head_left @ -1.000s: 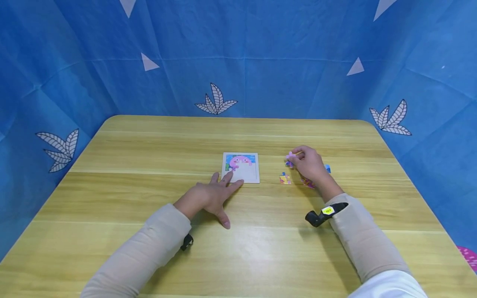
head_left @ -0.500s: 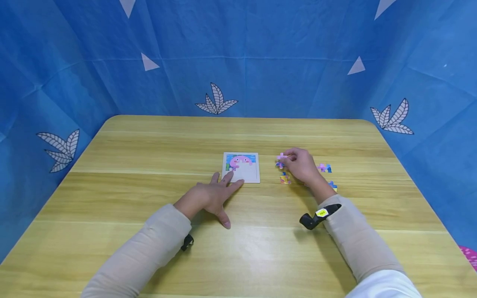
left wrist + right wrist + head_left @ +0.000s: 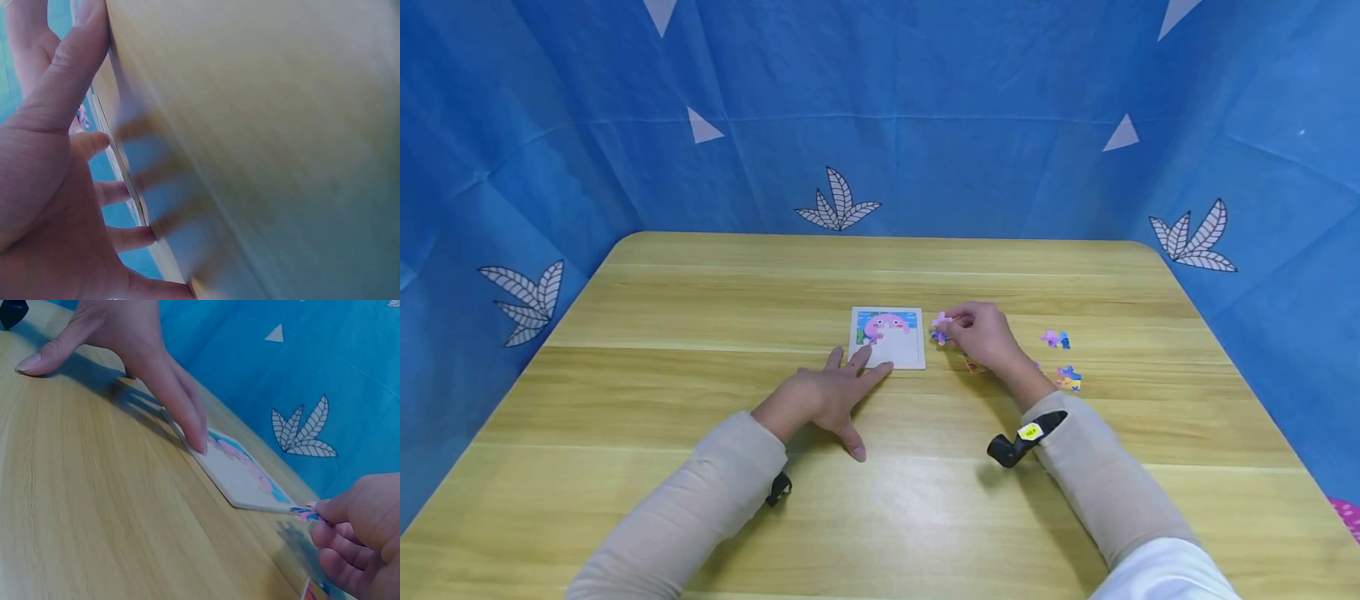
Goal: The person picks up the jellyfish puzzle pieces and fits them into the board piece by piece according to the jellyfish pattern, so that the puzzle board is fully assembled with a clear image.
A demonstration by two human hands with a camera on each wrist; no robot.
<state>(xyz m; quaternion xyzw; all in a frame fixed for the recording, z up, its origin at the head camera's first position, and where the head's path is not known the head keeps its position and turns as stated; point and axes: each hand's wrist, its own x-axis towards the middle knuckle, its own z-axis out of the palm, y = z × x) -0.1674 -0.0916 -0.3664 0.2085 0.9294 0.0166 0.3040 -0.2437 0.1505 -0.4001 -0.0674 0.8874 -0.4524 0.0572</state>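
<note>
A square white puzzle board [image 3: 904, 353] lies mid-table, its upper part filled with pieces that show a pink character on blue. My left hand [image 3: 829, 397] is spread flat, fingertips resting on the board's near left part and thumb on the table. In the right wrist view, one of its fingers [image 3: 187, 419] presses on the board's edge. Just right of the board, my right hand [image 3: 985, 335] pinches a pink and blue jigsaw piece [image 3: 940, 328] between thumb and fingers. That piece [image 3: 306, 514] is held above the table in the right wrist view.
Loose jigsaw pieces lie to the right: a pink and blue one [image 3: 1056, 338], a yellow and blue one [image 3: 1069, 378], and one [image 3: 973, 364] partly hidden under my right hand. A blue patterned cloth [image 3: 970, 150] hangs behind the wooden table [image 3: 737, 283].
My right hand has carried the pinched jigsaw piece leftward, close to the board's right edge, uncovering loose pieces on the right. My left hand has stayed in place on the board.
</note>
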